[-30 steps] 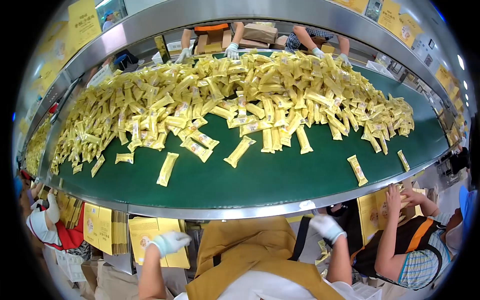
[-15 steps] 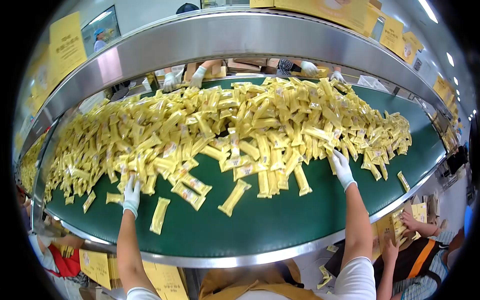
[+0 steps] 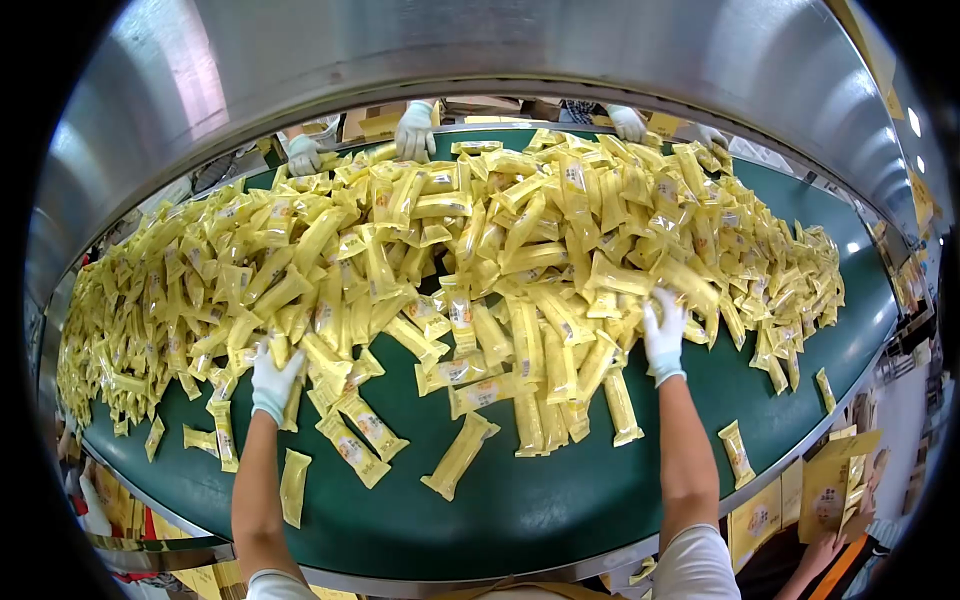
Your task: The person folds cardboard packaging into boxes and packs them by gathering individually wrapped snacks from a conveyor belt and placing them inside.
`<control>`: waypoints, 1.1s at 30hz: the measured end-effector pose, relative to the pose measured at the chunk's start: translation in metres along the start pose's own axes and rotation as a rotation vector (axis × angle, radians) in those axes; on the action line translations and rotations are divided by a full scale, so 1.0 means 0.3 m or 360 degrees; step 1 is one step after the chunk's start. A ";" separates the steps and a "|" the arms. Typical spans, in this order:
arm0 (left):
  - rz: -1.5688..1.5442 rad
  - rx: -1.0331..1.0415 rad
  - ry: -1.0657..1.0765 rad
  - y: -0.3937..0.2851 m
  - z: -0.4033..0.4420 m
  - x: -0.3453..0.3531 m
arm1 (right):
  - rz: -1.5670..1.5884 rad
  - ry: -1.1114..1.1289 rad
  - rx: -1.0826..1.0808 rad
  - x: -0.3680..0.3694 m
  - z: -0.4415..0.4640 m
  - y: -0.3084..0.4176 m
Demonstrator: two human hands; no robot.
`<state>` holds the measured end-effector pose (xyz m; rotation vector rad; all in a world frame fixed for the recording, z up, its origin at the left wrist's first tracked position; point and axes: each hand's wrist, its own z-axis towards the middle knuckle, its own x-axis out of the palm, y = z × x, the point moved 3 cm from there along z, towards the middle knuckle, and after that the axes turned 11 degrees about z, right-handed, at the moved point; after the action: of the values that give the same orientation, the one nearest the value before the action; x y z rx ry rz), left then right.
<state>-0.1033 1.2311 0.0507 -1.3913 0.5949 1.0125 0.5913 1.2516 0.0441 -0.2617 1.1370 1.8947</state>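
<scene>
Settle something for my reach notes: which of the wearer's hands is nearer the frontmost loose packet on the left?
Left. The left hand is just beyond the loose packet; the right hand is well off to its right.

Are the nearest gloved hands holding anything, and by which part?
Can't tell: the left hand and right hand touch yellow packets, but no grip shows clearly.

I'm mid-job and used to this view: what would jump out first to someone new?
Probably the big heap of yellow packets, spread across the green surface. Next, the wearer's white-gloved left hand and right hand at its near side, well apart. Other people's gloved hands show along the far edge, below a broad metal panel.
</scene>
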 end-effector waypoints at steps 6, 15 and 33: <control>0.0215 -0.0111 -0.0060 -0.234 -0.090 0.108 | 0.0154 0.0119 0.0377 0.157 -0.134 0.268; 0.0880 0.0235 0.0700 -0.707 -0.284 0.173 | 0.0109 0.0517 0.0258 0.187 -0.374 0.639; 0.0804 0.0207 0.0601 -0.479 -1.067 -0.039 | 0.0615 0.0323 0.0298 -0.293 -0.672 0.433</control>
<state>0.0815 0.9351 0.0900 -1.3536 1.3180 1.0824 0.4933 1.0163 0.0602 -0.1375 1.5837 2.1097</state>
